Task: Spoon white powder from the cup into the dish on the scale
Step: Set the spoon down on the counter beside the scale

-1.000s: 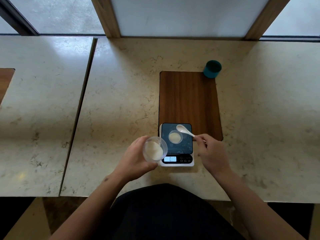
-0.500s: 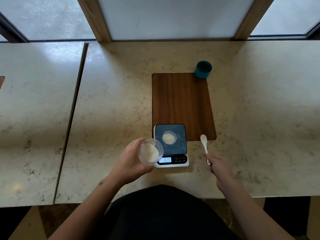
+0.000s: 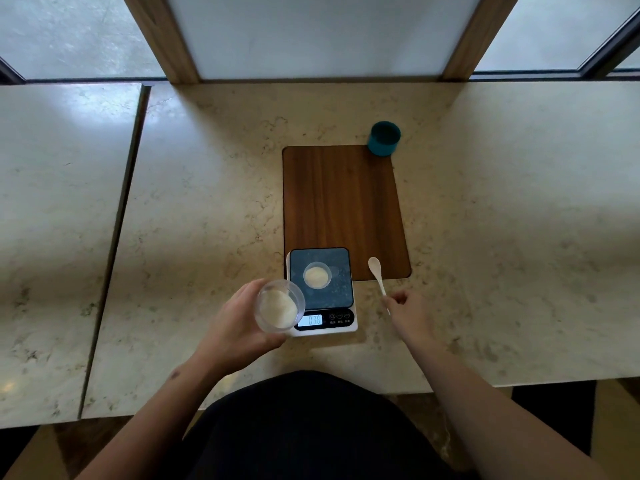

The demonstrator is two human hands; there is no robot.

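Marble desk [image 3: 207, 202], near edge: left hand [image 3: 239, 327] fingers wrapped round light, crushable cup [image 3: 280, 305]; right hand [image 3: 410, 315] fingers pinching slim spoon [image 3: 377, 277] handle-end.

Daylight enters from the windows [image 3: 79, 36] at the top and makes pale glare on the marble counter [image 3: 173, 209]. The near part is dim and shadowed. Straight edges bend at the borders, and details look slightly soft
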